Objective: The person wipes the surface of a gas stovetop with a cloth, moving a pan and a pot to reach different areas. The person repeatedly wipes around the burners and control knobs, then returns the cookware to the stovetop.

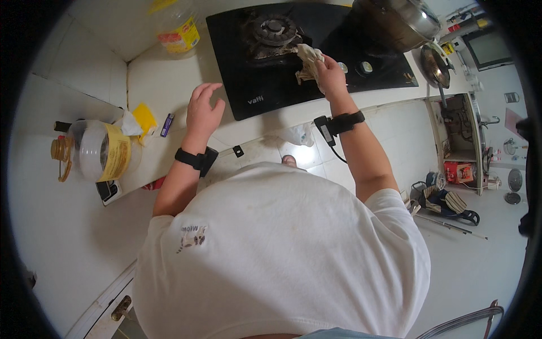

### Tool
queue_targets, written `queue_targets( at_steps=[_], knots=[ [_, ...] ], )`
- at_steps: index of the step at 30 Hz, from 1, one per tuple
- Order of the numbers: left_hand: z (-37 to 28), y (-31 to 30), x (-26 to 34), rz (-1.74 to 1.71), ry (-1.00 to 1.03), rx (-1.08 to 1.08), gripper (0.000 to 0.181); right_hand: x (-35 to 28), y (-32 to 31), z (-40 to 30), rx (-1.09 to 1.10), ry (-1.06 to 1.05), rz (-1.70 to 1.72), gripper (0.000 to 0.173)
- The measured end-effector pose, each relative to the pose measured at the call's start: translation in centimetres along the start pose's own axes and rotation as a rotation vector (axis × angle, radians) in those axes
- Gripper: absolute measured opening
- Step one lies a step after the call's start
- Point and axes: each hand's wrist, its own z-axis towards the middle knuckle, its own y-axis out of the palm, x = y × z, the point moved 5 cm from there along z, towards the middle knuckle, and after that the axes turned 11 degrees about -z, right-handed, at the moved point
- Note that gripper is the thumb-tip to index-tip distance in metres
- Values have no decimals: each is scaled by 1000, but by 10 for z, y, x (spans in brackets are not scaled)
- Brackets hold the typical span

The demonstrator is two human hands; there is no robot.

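A crumpled, stained cloth [310, 63] is pinched in my right hand [332, 77], over the black glass gas stove [279, 91] near its control knobs. Just left of and behind the cloth sits the left burner [275, 29], on a dirty, rusty-looking surround. My left hand [205, 109] holds nothing; its fingers are apart, at the stove's left edge above the pale countertop [169, 84]. Part of the cloth is hidden by my right fingers.
A large metal pot [396, 23] stands on the stove's right side, with a frying pan [435, 68] beyond it. At the left are a big plastic oil bottle [95, 150], a yellow packet [145, 118] and a purple lighter [167, 125]. A plastic jar [180, 38] stands behind.
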Motion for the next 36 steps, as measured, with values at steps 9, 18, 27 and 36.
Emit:
queue_targets(
  at_steps=[9, 18, 27, 36],
  knots=[
    [1, 13, 5, -47, -18, 17, 32, 14, 25, 9, 16, -523, -519, 51],
    [-8, 12, -13, 42, 19, 99, 27, -15, 53, -4, 22, -584, -510, 39],
    [-15, -2, -16, 18, 19, 69, 29, -62, 90, -54, -234, -712, -516, 41],
    [-19, -20, -16, 38, 22, 134, 27, -56, 14, -50, 80, -681, -462, 37]
  ],
)
